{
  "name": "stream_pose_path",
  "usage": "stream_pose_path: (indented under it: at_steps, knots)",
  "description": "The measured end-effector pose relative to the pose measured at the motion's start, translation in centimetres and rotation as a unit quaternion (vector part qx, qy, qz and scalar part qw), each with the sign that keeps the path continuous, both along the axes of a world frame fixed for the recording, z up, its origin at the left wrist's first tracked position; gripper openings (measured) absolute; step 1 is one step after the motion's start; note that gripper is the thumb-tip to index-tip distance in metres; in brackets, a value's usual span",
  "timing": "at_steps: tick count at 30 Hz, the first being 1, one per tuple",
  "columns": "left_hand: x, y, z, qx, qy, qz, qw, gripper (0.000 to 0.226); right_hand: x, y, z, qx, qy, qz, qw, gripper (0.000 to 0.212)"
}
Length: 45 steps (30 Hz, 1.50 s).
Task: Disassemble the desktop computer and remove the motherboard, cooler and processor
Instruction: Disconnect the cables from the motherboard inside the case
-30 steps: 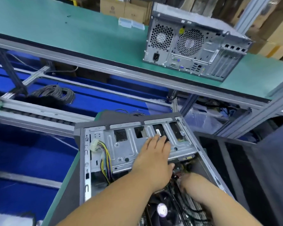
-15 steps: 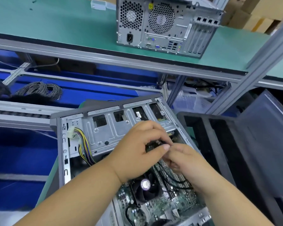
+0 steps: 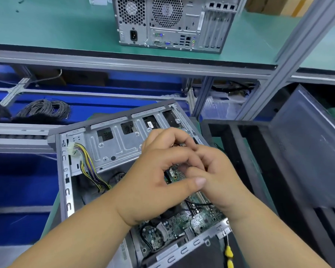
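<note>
Both hands have drawn in over the middle of the open case since half a second ago, when they met lower and nearer its right edge; a second ago the left hand lay flat on the drive cage and the right reached down inside. Now the left hand [image 3: 155,182] is curled, thumb stretched to the right, and the right hand [image 3: 219,180] is curled against it, fingers interlocking around something small between them. What they pinch is hidden, so whether either grips a part cannot be told.

The open computer case [image 3: 66,190] lies on its side on the green surface [image 3: 52,209], its long axis running from lower right to upper left, open face up. Its frame is dull stamped sheet steel with slots and ribs. At the far end sits the drive cage [image 3: 114,146], pierced with rectangular cut-outs. A bundle of yellow, black and purple wires [image 3: 89,167] with a white plastic plug hangs down its left side. The green motherboard [image 3: 182,223], crowded with small components, lies flat in the bottom of the case, partly under the hands; the cooler is hidden beneath the left wrist.

On the green shelf behind stands a second computer tower [image 3: 172,22], upright, its perforated metal back facing the camera. A coil of grey cable [image 3: 45,109] lies on the blue area to the left.
</note>
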State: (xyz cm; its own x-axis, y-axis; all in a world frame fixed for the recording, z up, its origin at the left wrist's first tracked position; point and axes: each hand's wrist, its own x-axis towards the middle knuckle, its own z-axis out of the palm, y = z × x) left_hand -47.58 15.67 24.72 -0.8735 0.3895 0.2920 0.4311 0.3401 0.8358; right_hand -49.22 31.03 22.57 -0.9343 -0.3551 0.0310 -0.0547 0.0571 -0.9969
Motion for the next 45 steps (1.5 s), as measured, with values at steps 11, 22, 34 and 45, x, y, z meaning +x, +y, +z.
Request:
stream_pose_path:
  at_steps: [11, 22, 34, 45]
  knots:
    - [1.7, 2.6, 0.3, 0.011, -0.002, -0.009, 1.0, 0.029, 2.6, 2.1, -0.1, -0.026, 0.059, -0.017, 0.998, 0.01]
    - [3.1, 4.3, 0.2, -0.02, 0.017, 0.015, 1.0, 0.028, 3.6, 2.7, -1.0, -0.067, 0.038, -0.051, 0.996, 0.009]
    - [4.1, 4.6, -4.6, 0.006, 0.004, 0.26, 0.966, 0.019, 1.4, 10.0, -3.3, 0.048, 0.105, -0.232, 0.966, 0.027]
    - [7.3, 5.3, -7.9, -0.089, -0.073, 0.315, 0.942, 0.02, -4.7, 18.5, -10.6, 0.386, -0.14, -0.17, 0.896, 0.054]
